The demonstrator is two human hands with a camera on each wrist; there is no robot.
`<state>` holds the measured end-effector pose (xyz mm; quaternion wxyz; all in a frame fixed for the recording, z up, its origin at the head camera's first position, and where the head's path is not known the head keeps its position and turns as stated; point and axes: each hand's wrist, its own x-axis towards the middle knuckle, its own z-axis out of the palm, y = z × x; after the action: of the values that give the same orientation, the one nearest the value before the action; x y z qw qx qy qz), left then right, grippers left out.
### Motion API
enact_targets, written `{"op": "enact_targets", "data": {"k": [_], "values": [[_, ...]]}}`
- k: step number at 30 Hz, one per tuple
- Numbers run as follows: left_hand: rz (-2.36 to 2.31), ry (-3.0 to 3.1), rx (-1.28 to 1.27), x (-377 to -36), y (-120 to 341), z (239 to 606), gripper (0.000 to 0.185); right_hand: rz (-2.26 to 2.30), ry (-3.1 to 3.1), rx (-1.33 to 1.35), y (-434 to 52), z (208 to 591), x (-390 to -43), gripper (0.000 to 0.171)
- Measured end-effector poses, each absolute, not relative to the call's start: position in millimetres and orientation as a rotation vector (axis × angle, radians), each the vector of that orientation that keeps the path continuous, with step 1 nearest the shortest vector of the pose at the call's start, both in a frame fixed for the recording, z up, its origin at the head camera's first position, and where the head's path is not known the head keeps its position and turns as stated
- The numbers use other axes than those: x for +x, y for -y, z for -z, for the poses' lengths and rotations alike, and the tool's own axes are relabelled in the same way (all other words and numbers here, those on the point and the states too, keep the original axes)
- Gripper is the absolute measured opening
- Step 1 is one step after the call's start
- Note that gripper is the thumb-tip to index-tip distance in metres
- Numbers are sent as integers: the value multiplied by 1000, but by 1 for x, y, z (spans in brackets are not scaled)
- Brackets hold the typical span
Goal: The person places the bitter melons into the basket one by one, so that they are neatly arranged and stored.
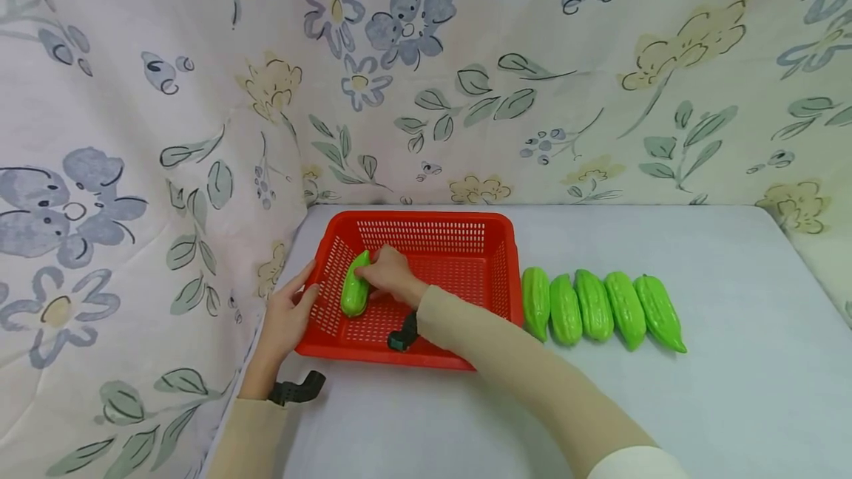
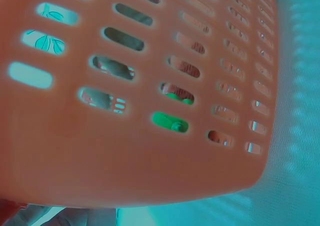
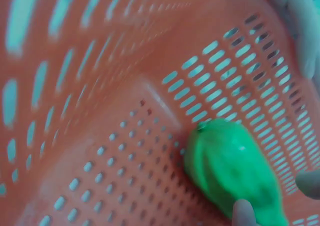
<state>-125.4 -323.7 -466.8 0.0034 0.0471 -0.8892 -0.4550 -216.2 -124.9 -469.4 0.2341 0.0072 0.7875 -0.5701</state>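
Note:
A ridged green bitter melon (image 1: 356, 288) lies along the left side inside a red plastic basket (image 1: 426, 362). My right hand (image 1: 397, 276) reaches into the basket and holds this melon near its far end. In the right wrist view a fingertip (image 3: 244, 213) touches the melon (image 3: 227, 161), and a second digit shows at the right edge. My left hand (image 1: 286, 320) rests against the basket's left rim from outside, its thumb and fingers spread and straight. Through the slots in the left wrist view, part of the green melon (image 2: 170, 122) shows.
Several more bitter melons (image 1: 597, 307) stand in a row on the white table (image 1: 732, 279), just right of the basket. A flower-patterned cloth (image 1: 466, 94) hangs behind the table and along its left side.

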Motion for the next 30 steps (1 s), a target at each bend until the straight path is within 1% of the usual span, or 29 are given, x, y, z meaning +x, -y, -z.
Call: {"op": "enact_targets", "data": {"k": [4,9,16,26,30], "values": [[1436,2783,149,-125,324,466,53,1575,-2162,-7,121,452,-213,43],[1457,2784,156,-125,323,465,53,1607,-2147,-119,113,423,-207,53],[1449,2791,177,-124,322,464,53,1565,-2188,-282,105,395,-195,53],[1447,2792,169,-124,323,465,53,1595,-2163,-276,74,384,-190,45],[1451,2792,152,-125,324,465,53,1598,-2158,-290,56,381,-192,48]]}}
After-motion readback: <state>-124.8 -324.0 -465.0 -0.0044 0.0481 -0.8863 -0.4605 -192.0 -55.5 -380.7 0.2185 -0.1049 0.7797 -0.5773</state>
